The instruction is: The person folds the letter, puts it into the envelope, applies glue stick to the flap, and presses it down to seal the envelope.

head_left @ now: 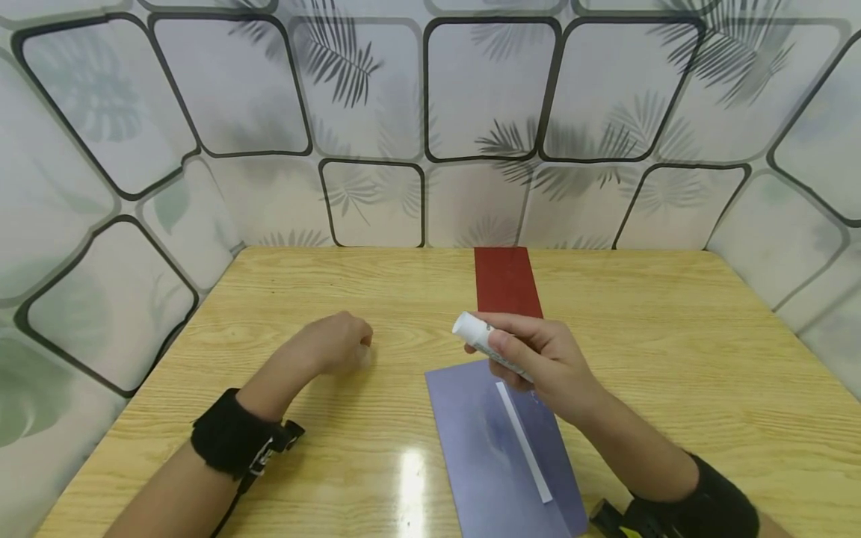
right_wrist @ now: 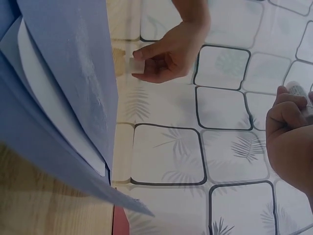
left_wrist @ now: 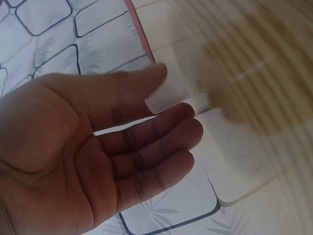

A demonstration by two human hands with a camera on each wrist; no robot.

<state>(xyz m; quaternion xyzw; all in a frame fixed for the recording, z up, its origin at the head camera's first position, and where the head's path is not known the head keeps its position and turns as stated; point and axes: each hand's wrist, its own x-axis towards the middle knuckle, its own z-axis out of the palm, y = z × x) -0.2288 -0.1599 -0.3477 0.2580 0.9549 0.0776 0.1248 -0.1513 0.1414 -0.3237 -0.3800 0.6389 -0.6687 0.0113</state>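
My right hand (head_left: 554, 366) grips a white glue stick (head_left: 494, 345), its bare end tilted up to the left, above a purple sheet (head_left: 464, 433). Small print shows on the tube. Over the table to the left, my left hand (head_left: 334, 345) pinches a translucent whitish cap (left_wrist: 168, 98) between thumb and index finger; the other fingers curl loosely below. From the right wrist the same cap (right_wrist: 137, 66) hangs close to the tabletop. A narrow white strip (head_left: 525, 441) lies lengthwise on the purple sheet, beside a shiny smear.
A red sheet (head_left: 506, 280) lies at the table's far edge, behind the right hand. The wood-grain table (head_left: 269, 299) meets a patterned fabric backdrop (head_left: 377, 202) at the back and sides. Black straps (head_left: 235, 433) with cameras sit on both wrists.
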